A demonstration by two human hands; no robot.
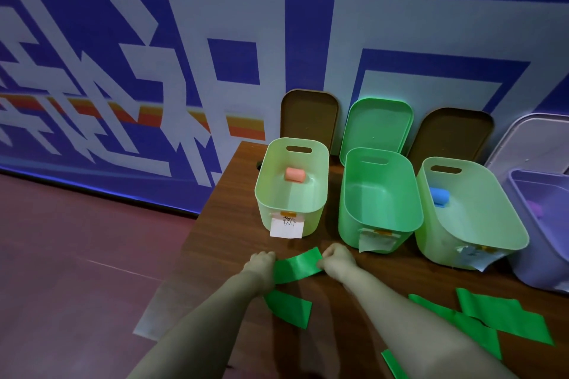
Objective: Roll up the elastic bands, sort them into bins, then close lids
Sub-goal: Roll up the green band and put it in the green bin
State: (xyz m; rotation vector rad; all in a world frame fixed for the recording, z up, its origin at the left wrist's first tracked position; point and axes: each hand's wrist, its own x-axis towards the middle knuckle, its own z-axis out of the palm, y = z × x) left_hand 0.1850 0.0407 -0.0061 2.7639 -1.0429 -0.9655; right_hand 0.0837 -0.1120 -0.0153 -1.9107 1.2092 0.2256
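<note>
On the brown wooden counter, both hands pinch one flat green elastic band.
Thin, limp, stretchy: left hand and right hand grip its ends.

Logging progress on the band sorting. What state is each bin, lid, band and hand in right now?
Left bin: open, holds pink roll.
Middle bin: open, empty.
Right bin: open, holds blue roll.
Purple bin: open.
Lids: off, leaning against wall.
Held band: flat, unrolled.
Spare bands: loose on table.
Left hand: gripping held band.
Right hand: gripping held band.
</note>
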